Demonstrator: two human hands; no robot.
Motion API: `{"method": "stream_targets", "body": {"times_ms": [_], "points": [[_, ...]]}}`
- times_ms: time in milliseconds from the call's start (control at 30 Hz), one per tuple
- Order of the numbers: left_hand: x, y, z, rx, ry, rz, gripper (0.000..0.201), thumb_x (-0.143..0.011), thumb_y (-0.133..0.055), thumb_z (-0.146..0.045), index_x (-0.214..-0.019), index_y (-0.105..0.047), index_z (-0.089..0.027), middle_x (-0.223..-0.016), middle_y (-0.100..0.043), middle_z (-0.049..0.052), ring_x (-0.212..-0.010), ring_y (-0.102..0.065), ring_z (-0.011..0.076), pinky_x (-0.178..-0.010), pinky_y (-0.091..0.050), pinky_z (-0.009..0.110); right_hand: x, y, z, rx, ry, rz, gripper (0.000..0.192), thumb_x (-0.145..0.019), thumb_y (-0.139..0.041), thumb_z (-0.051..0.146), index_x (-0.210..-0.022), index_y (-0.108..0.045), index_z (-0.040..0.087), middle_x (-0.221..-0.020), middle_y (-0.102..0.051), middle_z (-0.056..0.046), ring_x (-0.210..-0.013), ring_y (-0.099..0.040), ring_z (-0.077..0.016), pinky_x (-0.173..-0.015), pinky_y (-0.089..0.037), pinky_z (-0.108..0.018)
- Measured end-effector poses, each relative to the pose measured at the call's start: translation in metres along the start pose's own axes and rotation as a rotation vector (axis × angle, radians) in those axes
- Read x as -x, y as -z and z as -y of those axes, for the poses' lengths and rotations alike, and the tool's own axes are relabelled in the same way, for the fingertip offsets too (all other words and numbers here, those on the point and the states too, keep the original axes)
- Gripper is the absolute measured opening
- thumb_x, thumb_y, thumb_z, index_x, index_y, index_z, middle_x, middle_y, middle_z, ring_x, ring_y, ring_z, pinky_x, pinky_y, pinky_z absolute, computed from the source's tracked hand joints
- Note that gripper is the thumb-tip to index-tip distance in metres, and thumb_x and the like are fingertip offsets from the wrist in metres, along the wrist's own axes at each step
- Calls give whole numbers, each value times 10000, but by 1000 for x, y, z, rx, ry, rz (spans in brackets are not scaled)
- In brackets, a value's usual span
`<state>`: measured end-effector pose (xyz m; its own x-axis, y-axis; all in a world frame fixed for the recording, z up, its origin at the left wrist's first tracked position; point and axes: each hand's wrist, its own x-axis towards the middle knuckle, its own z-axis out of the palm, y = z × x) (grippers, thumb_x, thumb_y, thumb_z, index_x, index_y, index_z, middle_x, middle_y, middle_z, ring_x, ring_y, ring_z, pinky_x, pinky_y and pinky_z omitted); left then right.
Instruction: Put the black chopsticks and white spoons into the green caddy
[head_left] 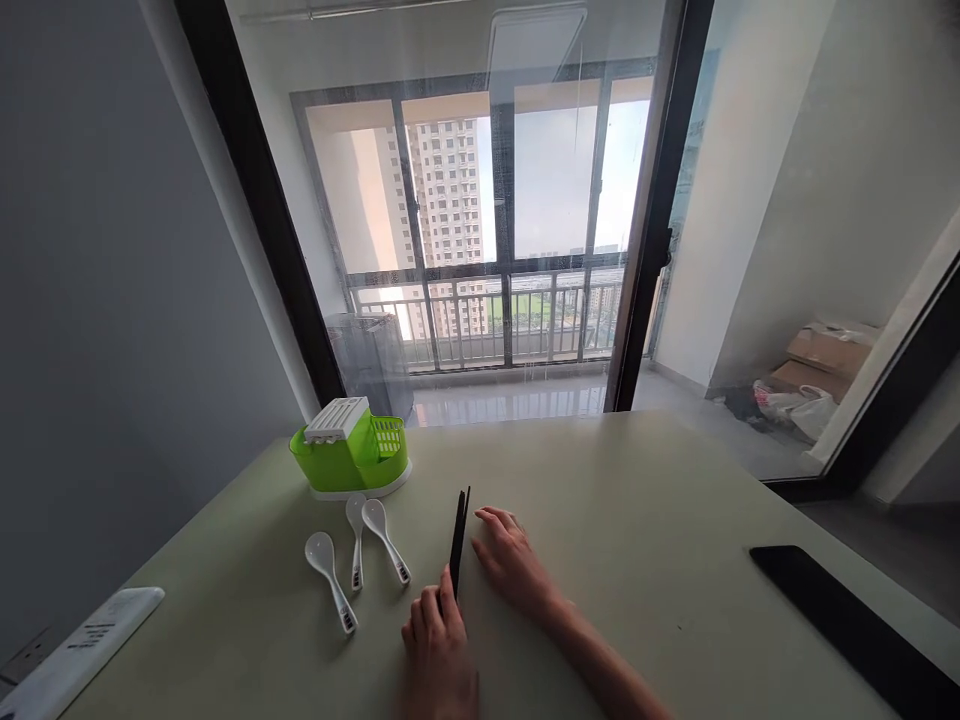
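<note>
My left hand (437, 625) is wrapped round the lower end of a small bundle of black chopsticks (457, 535). Their upper ends point away from me, and one sticks out a little from the rest; I cannot tell how many there are. Just right of the chopsticks, my right hand (514, 560) lies low over the table, fingers stretched forward and apart, with nothing in it. Left of my hands, three white spoons (321, 552) lie on the table. Behind the spoons stands a green utensil holder (337, 462) with a white slotted top and a basket side.
The pale table (600, 500) reaches a glass sliding door (480, 200) with a balcony beyond. A long black flat object (855, 620) lies at the right edge, a white strip-shaped object (94, 640) at the left. Cardboard boxes (832, 350) sit on the floor far right.
</note>
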<state>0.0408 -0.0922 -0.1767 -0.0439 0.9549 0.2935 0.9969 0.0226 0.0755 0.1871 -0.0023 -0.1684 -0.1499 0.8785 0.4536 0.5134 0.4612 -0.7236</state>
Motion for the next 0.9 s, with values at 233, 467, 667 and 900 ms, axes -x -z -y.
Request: {"method": "stream_targets", "body": {"times_ms": [233, 467, 667, 900], "points": [[-8, -1, -8, -43, -44, 54, 636, -804, -420, 77, -1405, -516, -106, -1257, -567, 180, -1155, -562, 260, -1013, -438, 403, 2, 2, 5, 68, 51, 47, 466, -922, -573, 290, -1387, -554, 272, -1420, -557, -93, -1322, -494, -276, -1115, -420, -445], [-11, 12, -21, 3, -19, 85, 481, -929, -435, -127, -1395, -550, -122, -1235, -575, 171, -1143, -560, 281, -1001, -442, 421, 5, 3, 8, 127, 76, 100, 347, -946, -565, 283, -1282, -653, 297, -1466, -507, -90, -1333, -486, -280, -1101, -430, -452], [-22, 43, 30, 7, 50, -121, 655, -943, -440, -506, -1477, -454, -126, -1458, -420, 216, -1331, -407, 386, -1060, -368, 536, 5, 5, 12, 57, 63, 69, 288, -958, -532, 270, -1208, -675, 281, -1417, -505, -99, -1210, -575, -251, -1044, -478, -426], [-45, 56, 116, -83, 311, -22, 868, -919, -305, -611, -1447, -391, 72, -1328, -541, 315, -1251, -482, 423, -1082, -322, 552, 4, 6, 11, -19, 23, -39, 218, -930, -492, 198, -1088, -639, 233, -1256, -553, -104, -1069, -627, -212, -955, -517, -368]]}}
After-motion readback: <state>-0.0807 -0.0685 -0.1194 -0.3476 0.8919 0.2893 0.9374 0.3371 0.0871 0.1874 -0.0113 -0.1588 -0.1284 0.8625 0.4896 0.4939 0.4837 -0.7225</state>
